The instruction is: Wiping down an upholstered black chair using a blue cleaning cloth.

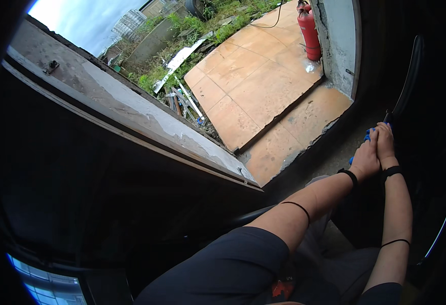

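Note:
Both hands are closed, one against the other, at the right side of the view. My left hand grips a blue handle, parts of which show past the fingers. Just above and beside it, my right hand is wrapped over the same blue thing. A short dark piece sticks out beyond the fingers, near a long curved black edge. What kind of tool it is, I cannot make out in the shadow.
Through a doorway lies a tiled step with a chipped edge. Red cylinders stand by the right door post. A pale wall or frame runs along the left. Weeds and scrap pieces lie outside.

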A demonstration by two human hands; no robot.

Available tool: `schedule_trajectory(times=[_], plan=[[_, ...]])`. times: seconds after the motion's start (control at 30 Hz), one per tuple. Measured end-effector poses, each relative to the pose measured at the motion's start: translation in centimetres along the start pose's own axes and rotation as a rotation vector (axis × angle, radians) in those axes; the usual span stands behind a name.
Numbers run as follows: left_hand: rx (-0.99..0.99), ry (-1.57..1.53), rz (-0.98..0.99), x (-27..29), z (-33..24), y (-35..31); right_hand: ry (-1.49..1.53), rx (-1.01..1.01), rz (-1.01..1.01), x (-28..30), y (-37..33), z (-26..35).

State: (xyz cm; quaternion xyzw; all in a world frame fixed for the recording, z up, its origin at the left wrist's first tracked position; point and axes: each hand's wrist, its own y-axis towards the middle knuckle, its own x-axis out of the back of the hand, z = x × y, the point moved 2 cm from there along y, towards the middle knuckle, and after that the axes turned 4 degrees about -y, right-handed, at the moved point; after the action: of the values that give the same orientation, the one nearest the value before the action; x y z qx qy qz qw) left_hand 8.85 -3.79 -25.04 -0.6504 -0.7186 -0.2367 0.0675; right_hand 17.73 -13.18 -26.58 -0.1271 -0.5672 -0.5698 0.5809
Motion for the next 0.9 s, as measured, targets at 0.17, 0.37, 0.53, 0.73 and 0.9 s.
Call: schedule_trajectory(times=[0.17,0.37,0.53,0.73,0.9], plan=[[0.046,0.059,0.044,-0.7,0.6,0.7,-0.022,0.014,0.011,-0.3,1.6,-1.4],[0.060,0.059,0.067,-1.3,0.8,0.9,-0.148,-0.023,0.057,-1.2,3.5,-2.8],[0.015,0.039,-0.036,-0.9,1.2,0.5,-0.239,-0.023,0.201,-0.7,4.0,-1.2],[0.044,0.067,-0.017,-0.6,0.3,0.0,-0.043,0.081,0.087,-1.5,1.0,-1.3],[0.034,0.047,0.022,-0.4,0.6,-0.1,0.010,0.126,-0.018,-1.0,0.4,-0.6]])
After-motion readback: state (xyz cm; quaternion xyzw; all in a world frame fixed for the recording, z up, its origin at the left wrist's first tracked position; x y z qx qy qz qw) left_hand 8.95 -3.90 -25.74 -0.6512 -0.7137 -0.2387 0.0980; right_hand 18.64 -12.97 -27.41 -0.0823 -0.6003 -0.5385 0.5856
